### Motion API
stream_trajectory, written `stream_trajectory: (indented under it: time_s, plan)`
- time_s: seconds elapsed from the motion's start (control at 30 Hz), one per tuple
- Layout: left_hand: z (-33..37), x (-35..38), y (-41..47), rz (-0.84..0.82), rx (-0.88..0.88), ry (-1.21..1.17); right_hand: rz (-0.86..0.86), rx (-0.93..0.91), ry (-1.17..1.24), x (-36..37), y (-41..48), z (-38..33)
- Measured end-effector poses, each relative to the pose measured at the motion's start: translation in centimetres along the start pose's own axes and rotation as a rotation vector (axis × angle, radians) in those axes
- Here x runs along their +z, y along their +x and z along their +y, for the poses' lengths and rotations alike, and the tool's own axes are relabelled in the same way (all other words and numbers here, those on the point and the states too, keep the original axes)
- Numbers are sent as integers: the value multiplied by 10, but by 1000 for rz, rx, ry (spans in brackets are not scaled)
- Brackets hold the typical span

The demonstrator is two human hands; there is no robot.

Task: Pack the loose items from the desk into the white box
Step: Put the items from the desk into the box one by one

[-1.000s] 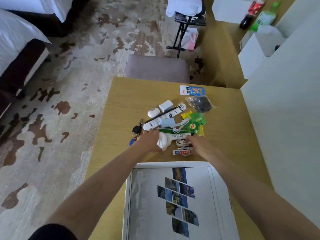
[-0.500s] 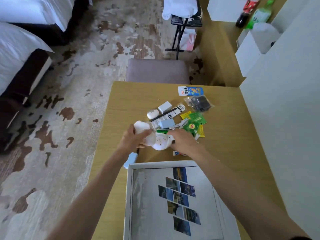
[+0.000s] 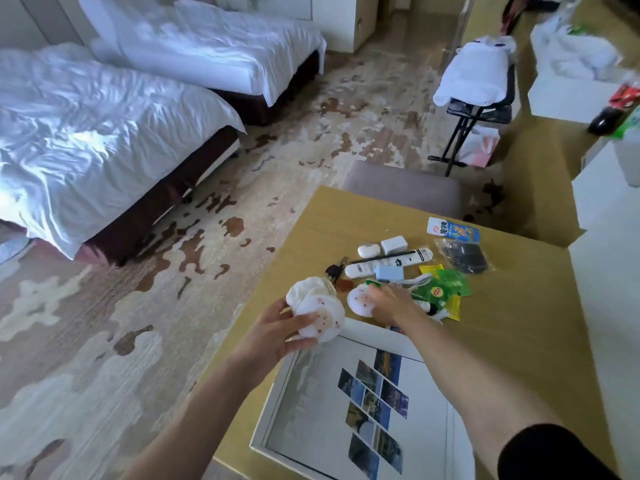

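Left hand [image 3: 277,336] gripping plush bundle [image 3: 317,311] near counter [image 3: 519,341] edge; right hand [image 3: 393,306] on 1 plush pad [image 3: 360,300], grip indiscernible. Risk: loose bundle slipping to floor [image 3: 138,341], missing white box [image 3: 294,386].

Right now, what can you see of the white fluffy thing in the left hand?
A soft white fluffy bundle, plush-looking, bunched into rounded lobes; the near lobe bears a pinkish patch with dots, like a cartoon face. The left hand grips it from the near side. It is at the far-left corner of the white box, above the desk; contact with either is unclear.
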State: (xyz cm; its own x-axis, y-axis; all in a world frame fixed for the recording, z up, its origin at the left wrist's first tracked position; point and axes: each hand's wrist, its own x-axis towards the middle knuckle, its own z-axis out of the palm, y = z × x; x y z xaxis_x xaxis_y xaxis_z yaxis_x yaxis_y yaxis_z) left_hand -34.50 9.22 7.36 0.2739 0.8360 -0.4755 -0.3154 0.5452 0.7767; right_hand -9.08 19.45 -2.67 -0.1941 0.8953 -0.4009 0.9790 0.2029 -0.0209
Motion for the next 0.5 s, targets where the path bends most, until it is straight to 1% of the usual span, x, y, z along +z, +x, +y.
stream_trajectory:
  time_s: [0.13,0.23,0.27,0.4,0.43,0.5]
  plan:
    - [-5,-10,-24,30,26,30,-93,-66,6,-3,1,-8]
    - [-11,-13,-31,60,20,24,-204,-40,-11,-1,1,-12]
    - [-12,-13,-31,76,24,19,-199,-40,2,-1,0,-12]
    - [-14,-12,-27,95,17,11,-90,-60,121,-13,-10,-12]
    - [-13,-12,-25,98,22,12,-54,-41,188,-16,-13,-13]
    - [-12,-12,-21,103,33,13,28,28,439,-25,-20,-16]
